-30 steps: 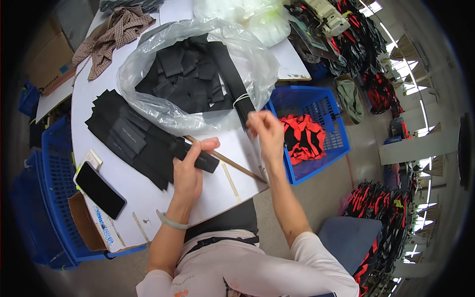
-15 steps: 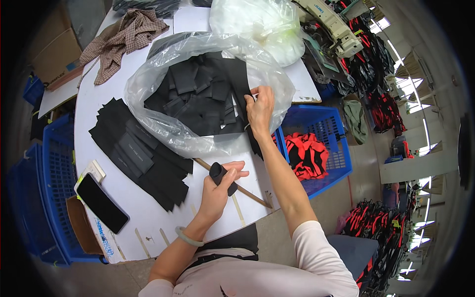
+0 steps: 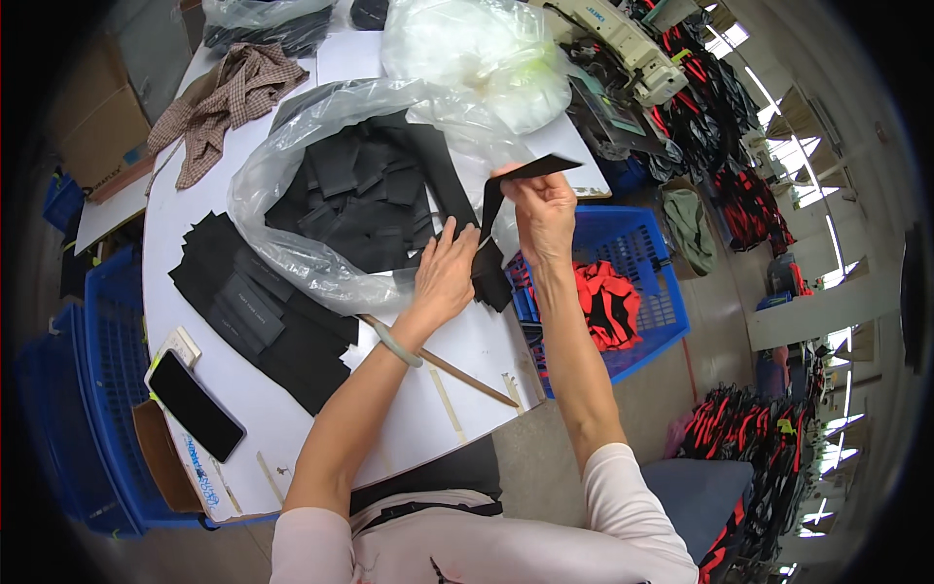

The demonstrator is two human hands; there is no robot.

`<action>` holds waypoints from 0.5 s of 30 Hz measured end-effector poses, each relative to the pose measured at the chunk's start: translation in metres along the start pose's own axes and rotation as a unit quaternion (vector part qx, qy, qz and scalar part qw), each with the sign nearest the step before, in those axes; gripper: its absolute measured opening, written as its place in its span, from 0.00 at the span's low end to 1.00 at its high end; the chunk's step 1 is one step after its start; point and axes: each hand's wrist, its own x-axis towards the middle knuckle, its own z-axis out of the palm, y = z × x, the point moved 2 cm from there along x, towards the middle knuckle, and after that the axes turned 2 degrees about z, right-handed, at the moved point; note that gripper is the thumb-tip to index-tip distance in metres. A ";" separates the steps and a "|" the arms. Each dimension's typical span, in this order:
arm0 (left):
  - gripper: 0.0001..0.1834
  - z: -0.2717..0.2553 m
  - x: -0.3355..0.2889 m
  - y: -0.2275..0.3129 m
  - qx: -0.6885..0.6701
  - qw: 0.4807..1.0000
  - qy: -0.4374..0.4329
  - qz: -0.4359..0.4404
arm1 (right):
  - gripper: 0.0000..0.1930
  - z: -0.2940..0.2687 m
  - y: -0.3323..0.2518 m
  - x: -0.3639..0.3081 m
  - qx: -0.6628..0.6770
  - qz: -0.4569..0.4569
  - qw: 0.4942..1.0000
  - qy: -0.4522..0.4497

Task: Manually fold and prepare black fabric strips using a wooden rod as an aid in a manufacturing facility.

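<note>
My right hand (image 3: 547, 219) pinches the end of a black fabric strip (image 3: 540, 168), raised off the table's right edge and folded over at the top. My left hand (image 3: 446, 275) lies with fingers spread on black strips (image 3: 449, 185) at the right side of an opened clear plastic bag (image 3: 255, 229). Inside the bag is a heap of small black fabric pieces (image 3: 365, 200). Left of my left forearm, a fanned stack of black fabric pieces (image 3: 292, 355) carries several small dark labelled pieces (image 3: 245, 310) on top.
A wooden stick (image 3: 457, 374) lies on the white table (image 3: 409, 443). A phone (image 3: 197, 404) rests at the left edge. Blue crates (image 3: 671, 336) stand either side, the right one holding red-and-black pieces (image 3: 605, 307). Behind are a checked cloth (image 3: 229, 102), another plastic bag (image 3: 472, 63) and a sewing machine (image 3: 623, 49).
My right hand has lifted a strip end up and to the right. My left hand no longer holds the rolled black piece and has moved up onto the strips beside the bag.
</note>
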 end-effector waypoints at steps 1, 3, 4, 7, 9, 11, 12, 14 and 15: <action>0.32 0.002 0.002 0.003 -0.001 1.000 -0.003 0.006 | 0.12 0.000 -0.008 0.002 0.035 -0.019 0.998 0.042; 0.30 0.003 -0.002 0.004 0.061 0.998 -0.006 0.017 | 0.12 0.012 -0.050 0.008 0.130 -0.141 0.981 -0.020; 0.28 0.003 -0.004 0.008 0.052 0.998 0.015 0.026 | 0.12 0.018 -0.078 0.010 0.083 -0.180 0.980 0.004; 0.25 0.001 -0.007 0.001 -0.022 0.998 0.048 -0.019 | 0.10 0.024 -0.134 -0.009 -0.091 -0.158 0.983 -0.009; 0.16 -0.015 -0.014 0.011 -0.291 0.932 0.172 -0.133 | 0.10 0.024 -0.145 -0.041 -0.212 -0.066 0.975 0.012; 0.15 -0.034 -0.032 0.030 -0.573 0.776 0.182 -0.194 | 0.10 0.006 -0.129 -0.078 -0.284 0.047 0.958 0.005; 0.17 -0.047 -0.043 0.044 -0.602 0.756 0.162 -0.197 | 0.11 -0.007 -0.114 -0.099 -0.310 0.084 0.947 -0.021; 0.18 -0.065 -0.066 0.064 -0.641 0.724 0.146 -0.207 | 0.09 -0.024 -0.082 -0.140 -0.263 0.190 0.945 -0.022; 0.16 -0.067 -0.080 0.063 -0.632 0.731 0.138 -0.218 | 0.08 -0.019 -0.078 -0.156 -0.241 0.224 0.944 -0.023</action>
